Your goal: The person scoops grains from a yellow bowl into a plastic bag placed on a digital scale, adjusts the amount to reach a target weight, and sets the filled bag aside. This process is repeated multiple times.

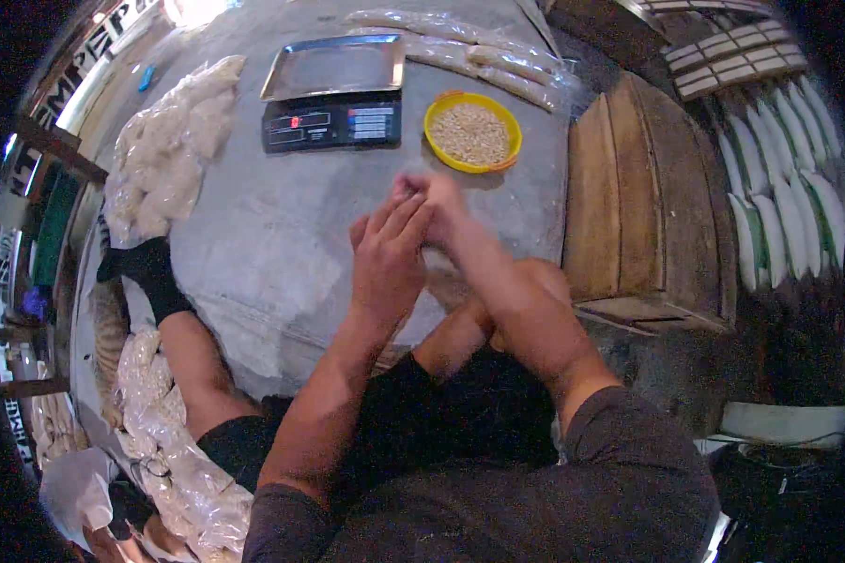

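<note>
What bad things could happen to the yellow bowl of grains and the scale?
The hands work close to the yellow bowl, so a bump might spill its grains on the floor. The bowl also sits right beside the scale, so scattered grains could perhaps land on its metal tray.

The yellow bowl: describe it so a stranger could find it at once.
Start at the grey floor ahead of the hands. At its far side sits a scale; the yellow bowl lies right of it. It alone is round, bright yellow and filled with pale grains.
</note>
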